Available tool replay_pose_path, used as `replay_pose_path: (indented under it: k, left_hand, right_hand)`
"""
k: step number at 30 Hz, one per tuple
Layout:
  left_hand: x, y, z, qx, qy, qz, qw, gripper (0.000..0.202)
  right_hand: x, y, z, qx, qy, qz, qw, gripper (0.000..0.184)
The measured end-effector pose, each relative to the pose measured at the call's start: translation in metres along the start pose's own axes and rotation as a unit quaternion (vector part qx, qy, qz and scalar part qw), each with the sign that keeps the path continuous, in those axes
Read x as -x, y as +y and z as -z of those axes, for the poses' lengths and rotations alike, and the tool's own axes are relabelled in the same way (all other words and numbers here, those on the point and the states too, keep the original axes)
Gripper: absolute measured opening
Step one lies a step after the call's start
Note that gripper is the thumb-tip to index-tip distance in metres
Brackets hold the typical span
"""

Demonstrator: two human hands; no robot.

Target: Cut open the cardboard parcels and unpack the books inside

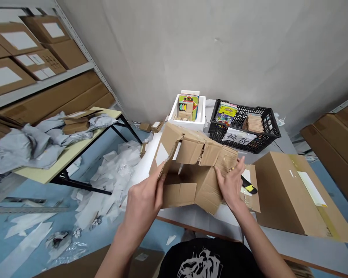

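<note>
The left grip (143,204) clamps the ragged edge of a torn carton (185,170), fingers hooked over the cardboard. The right grip (230,185) is closed on the carton's far side, its fingers (224,178) spread across a creased panel. Crumpled and split along its folds, the carton is held between both hands over the near edge of a white-topped table (278,237).

Just beside the right grip, a black-and-yellow cutter (249,187) rests against a cardboard flap (251,204). To its right, an intact brown box (287,193) lies on the table. Beyond the carton, a white foam box (200,123) holds colorful packs (188,108). Next to it stands a black plastic crate (249,148), carrying a yellow-covered pack (226,114), a bundle of wooden sticks (253,123) and a paper sign (239,136) in Chinese characters.

At left, a second table (66,162) with a pale yellow top is heaped with gray mailers (31,144). White scraps (104,181) litter the blue floor (17,239) beneath it. Cartons (37,50) line a metal shelf (37,87) behind. The person's black T-shirt (203,258) shows at the bottom of the frame.
</note>
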State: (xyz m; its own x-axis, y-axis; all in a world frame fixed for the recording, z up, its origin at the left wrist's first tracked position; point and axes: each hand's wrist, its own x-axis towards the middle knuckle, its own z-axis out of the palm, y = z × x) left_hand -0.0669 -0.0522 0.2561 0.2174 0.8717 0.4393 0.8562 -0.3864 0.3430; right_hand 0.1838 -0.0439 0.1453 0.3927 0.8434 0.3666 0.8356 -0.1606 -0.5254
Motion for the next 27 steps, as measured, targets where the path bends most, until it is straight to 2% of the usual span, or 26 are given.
replay_pose_path:
  k: [3, 6, 11, 14, 16, 18, 21, 23, 27]
  left_hand:
    - [-0.004, 0.006, -0.005, -0.011, 0.004, -0.030, 0.999, 0.038]
    - [-0.005, 0.014, -0.014, -0.038, -0.001, -0.027, 0.999, 0.041]
    - [0.004, 0.027, -0.034, -0.094, -0.011, -0.042, 0.995, 0.051]
    - [0.009, 0.029, -0.041, -0.149, -0.025, -0.044, 0.988, 0.057]
    - [0.012, 0.027, -0.042, -0.184, -0.048, -0.032, 0.981, 0.060]
    - [0.017, 0.026, -0.044, -0.212, -0.084, -0.029, 0.973, 0.062]
    - [0.030, 0.027, -0.056, -0.226, -0.147, -0.049, 0.962, 0.062]
    - [0.042, 0.029, -0.075, -0.222, -0.181, -0.057, 0.957, 0.062]
    - [0.068, 0.032, -0.126, -0.205, -0.234, -0.044, 0.949, 0.058]
  right_hand:
    - [-0.007, -0.016, -0.013, 0.083, 0.007, 0.099, 0.992, 0.089]
    - [-0.009, -0.041, -0.029, 0.075, -0.007, 0.167, 0.983, 0.092]
    - [-0.020, -0.080, -0.050, 0.010, -0.004, 0.150, 0.989, 0.085]
    - [-0.028, -0.081, -0.053, -0.031, -0.037, 0.154, 0.987, 0.071]
    - [-0.029, -0.066, -0.052, -0.073, -0.086, 0.193, 0.975, 0.067]
    - [-0.025, -0.040, -0.052, -0.119, -0.146, 0.230, 0.955, 0.067]
    - [-0.016, 0.007, -0.052, -0.170, -0.229, 0.222, 0.932, 0.062]
    - [-0.009, 0.034, -0.056, -0.194, -0.281, 0.210, 0.916, 0.058]
    - [0.007, 0.076, -0.074, -0.226, -0.355, 0.148, 0.895, 0.043]
